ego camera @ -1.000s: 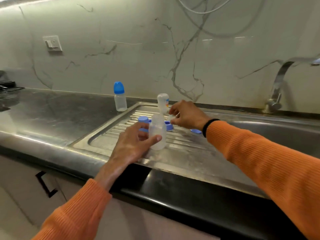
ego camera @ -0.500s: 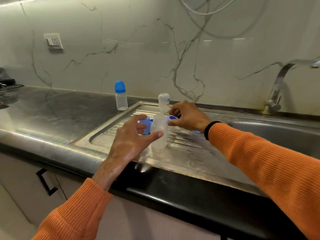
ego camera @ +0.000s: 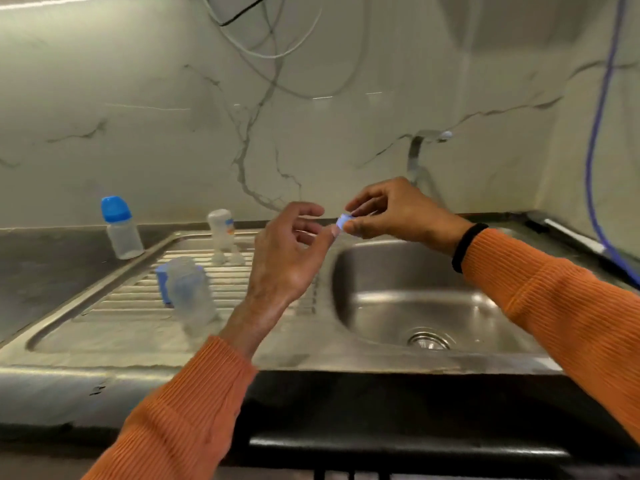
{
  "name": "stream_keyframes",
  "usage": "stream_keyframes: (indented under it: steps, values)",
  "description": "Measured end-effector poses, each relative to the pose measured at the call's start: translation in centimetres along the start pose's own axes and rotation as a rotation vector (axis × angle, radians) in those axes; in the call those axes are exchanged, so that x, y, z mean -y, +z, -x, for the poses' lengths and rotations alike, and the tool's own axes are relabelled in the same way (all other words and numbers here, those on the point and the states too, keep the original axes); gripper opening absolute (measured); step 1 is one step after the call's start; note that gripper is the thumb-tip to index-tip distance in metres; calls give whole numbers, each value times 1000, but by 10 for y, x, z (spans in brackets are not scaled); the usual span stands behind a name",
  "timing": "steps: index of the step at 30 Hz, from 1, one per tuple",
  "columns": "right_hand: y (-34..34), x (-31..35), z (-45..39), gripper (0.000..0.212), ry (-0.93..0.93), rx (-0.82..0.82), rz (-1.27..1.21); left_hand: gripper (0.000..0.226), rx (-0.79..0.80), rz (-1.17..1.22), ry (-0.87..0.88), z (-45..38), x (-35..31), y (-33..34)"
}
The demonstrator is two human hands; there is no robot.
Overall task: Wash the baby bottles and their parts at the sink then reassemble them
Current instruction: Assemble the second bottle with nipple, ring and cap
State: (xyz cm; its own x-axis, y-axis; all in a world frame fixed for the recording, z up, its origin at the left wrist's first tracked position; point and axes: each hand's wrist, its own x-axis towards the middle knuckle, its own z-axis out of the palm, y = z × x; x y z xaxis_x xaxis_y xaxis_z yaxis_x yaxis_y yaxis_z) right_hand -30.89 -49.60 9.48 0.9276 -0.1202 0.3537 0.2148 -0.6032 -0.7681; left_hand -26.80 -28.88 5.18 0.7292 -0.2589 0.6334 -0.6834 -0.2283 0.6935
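Far left, an assembled bottle with a blue cap stands upright on the dark counter, just beside the raised edge of the drainboard. On the drainboard itself: an open clear bottle body standing near the front, a blue part just behind it, and a second clear bottle with small clear pieces at its foot, near the wall. The frame is blurred, so these small pieces cannot be identified. Left hand is raised, fingers loosely curled, thumb tip touching a small blue part. Right hand pinches that same part between thumb and fingertips; both hands hold it in the air over the near-left rim of the sink basin. Risks, as judged: the part is small and likely wet, so a slip during the handover would drop it into the basin toward the drain. The left forearm passes close by the open bottle body; a careless sweep could topple it.
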Motion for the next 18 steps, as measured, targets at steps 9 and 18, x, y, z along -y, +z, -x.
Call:
stream_keyframes:
  steps: [9, 18]
  values:
    - [-56, -108, 12, 17, 376, -42, 290, 22, 141, -13, 9, -35, 18, 94]
    - [-62, -142, 12, 13, 353, 22, 566, 20, 212, -127, -3, -35, 35, 90]
